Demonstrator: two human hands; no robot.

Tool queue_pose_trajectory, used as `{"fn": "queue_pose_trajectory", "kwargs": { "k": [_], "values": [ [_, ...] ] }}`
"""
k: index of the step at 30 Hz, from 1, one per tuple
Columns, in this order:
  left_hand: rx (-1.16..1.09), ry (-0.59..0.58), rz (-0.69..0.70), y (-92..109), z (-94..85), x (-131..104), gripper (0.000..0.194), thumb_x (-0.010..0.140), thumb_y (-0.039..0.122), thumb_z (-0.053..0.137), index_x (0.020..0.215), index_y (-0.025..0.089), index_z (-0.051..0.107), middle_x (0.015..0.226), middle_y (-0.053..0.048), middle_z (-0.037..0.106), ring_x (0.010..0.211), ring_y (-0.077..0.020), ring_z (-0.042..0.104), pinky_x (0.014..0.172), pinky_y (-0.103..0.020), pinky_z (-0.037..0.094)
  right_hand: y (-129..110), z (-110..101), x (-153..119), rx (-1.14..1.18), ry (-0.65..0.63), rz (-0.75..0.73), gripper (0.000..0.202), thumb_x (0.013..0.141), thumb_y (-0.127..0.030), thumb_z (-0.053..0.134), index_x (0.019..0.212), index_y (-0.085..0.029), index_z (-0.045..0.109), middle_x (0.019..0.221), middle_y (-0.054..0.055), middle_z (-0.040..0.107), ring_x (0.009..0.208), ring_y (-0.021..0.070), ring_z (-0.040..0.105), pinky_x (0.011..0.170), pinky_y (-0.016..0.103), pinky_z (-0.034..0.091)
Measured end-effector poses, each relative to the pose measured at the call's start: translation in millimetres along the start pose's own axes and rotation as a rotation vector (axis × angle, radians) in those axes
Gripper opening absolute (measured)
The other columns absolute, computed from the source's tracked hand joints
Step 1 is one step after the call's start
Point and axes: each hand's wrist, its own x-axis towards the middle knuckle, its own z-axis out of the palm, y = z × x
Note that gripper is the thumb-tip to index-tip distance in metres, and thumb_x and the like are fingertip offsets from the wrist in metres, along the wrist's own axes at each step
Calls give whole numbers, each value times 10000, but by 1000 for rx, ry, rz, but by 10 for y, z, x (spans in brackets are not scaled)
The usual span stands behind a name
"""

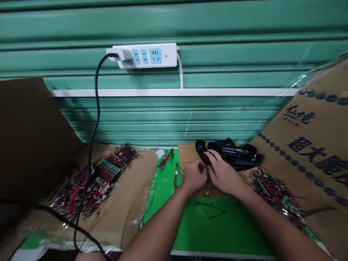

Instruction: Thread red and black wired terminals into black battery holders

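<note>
My left hand point(194, 176) is closed, fingertips curled in by the lower end of a small black plastic piece point(201, 149); whatever it pinches is hidden. From the right, my right hand point(223, 174) grips that piece, its fingers over the lower end and its thumb close to the left fingers. Just behind lie several glossy black plastic parts point(231, 152), bunched together. Under the hands is a sheet of cardboard point(187, 152) on a green tabletop point(217, 232). Left of my left hand lies a thin wired piece point(176, 175); another thin wire point(210, 205) lies in front.
Bundles of red and black wired parts point(108, 168) cover the cardboard at left, with a smaller bunch point(165, 159) nearer. More pile up at right point(280, 195) beside a printed carton point(307, 145). A black cable point(95, 119) hangs from the white power strip point(168, 56).
</note>
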Motion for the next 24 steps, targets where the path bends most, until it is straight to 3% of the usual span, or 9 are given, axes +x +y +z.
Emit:
{"fn": "queue_pose_trajectory", "kwargs": {
  "k": [2, 6, 14, 21, 24],
  "values": [
    [25, 4, 8, 8, -2, -11, 60, 867, 143, 651, 860, 196, 676, 854, -45, 727, 786, -193, 643, 737, -299, 462, 15, 102, -56, -48, -46, 14, 621, 1001, -173, 455, 1622, -168, 436, 1720, 197, 383, 1253, 346, 714, 1020, 503, 629],
    [67, 13, 19, 9, 15, -36, 51, 852, 154, 642, 854, 199, 667, 871, -55, 728, 807, -205, 645, 775, -319, 487, 129, 233, -112, -49, -91, -11, 610, 992, -154, 437, 1601, -159, 456, 1718, 188, 406, 1280, 344, 709, 1021, 491, 641],
    [25, 34, 27, 79, 5, -79, 74, 833, 139, 647, 814, 208, 663, 867, -54, 751, 811, -205, 668, 771, -304, 515, 219, 194, -111, -21, -38, -58, 584, 989, -188, 486, 1572, -188, 452, 1575, 213, 520, 1307, 369, 671, 1092, 558, 594],
    [30, 29, 19, 118, 30, -115, 50, 838, 159, 657, 830, 196, 689, 876, -64, 758, 798, -201, 660, 758, -298, 523, 329, 352, -97, -69, -48, -41, 707, 958, -184, 504, 1650, -147, 367, 1727, 237, 346, 1441, 369, 593, 1127, 511, 570],
    [48, 16, -7, 240, -48, -110, 73, 853, 165, 637, 818, 199, 692, 889, -72, 766, 793, -201, 660, 766, -301, 528, 338, 374, -60, -63, -93, -57, 723, 922, -153, 516, 1635, -121, 399, 1719, 247, 372, 1475, 360, 568, 1140, 499, 560]
  ]
}}
